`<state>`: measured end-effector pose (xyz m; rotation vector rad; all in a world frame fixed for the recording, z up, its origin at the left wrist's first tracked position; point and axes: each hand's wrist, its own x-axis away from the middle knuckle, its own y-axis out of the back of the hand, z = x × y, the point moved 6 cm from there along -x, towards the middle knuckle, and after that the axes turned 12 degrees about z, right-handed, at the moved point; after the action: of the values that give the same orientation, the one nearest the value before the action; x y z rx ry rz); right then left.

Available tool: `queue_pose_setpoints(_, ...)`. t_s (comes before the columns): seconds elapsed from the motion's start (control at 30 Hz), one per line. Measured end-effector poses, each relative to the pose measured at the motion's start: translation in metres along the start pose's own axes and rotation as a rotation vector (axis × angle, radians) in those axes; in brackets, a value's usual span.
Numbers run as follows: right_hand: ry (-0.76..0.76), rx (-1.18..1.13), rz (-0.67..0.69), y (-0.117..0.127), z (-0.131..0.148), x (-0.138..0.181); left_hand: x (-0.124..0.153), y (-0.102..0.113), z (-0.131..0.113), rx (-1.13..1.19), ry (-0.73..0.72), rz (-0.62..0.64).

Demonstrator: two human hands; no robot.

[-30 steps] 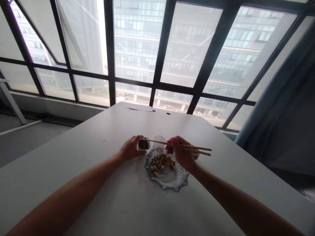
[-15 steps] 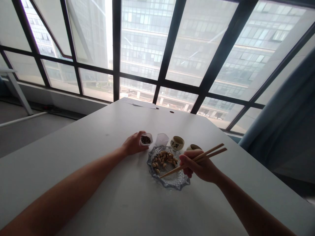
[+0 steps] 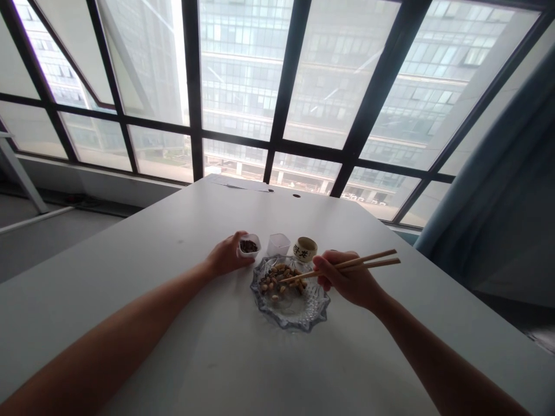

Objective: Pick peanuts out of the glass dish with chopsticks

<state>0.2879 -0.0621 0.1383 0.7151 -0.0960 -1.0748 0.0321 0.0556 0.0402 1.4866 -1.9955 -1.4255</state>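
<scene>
A person seated or standing at a white tabletop [image 3: 208, 370] worked with both bare hands before a wall of dark-framed windows [image 3: 277, 124]. The left hand [image 3: 226, 255], reaching in from the tabletop's left edge, had thumb and fingers clamped around a small clear cup [image 3: 248, 245] filled with dark seeds; whether the cup's base met the surface could not be told. The right hand [image 3: 349, 278], on the side of the right edge, pinched a pair of wooden chopsticks [image 3: 375, 259], its fingers closed together on the sticks. Their tips pointed toward the left edge and lay over a heap of nuts [image 3: 271, 279] mixed with dark bits, though contact could not be made out. The nuts sat in a scalloped glass bowl [image 3: 313, 303], midway between the left and right edges, gathered in the half toward the far edge. Just beyond the bowl stood a second clear cup [image 3: 278, 245] and, next to it toward the right edge, a pale cup [image 3: 305, 249] marked with black characters. White sheets [image 3: 236, 183] lay along the far edge, near its left corner. A blue curtain [image 3: 485, 167] hung past the right edge.
</scene>
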Motion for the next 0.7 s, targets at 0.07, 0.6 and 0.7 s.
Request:
queue_pose_setpoints(0.07,0.009,0.047,0.031,-0.0034,0.0013,-0.0003,-0.0002,-0.0007,0.0003,-0.005,0.000,0.006)
queue_pose_setpoints(0.6,-0.007,0.022,0.088,-0.0115,-0.0036,0.0002,-0.0003,-0.0018,0.0018,0.015,0.010,-0.004)
queue_pose_setpoints(0.7,-0.010,0.006,0.089,-0.0105,-0.0062,-0.0003,-0.0005,-0.0016,0.0014,0.009,0.013,0.010)
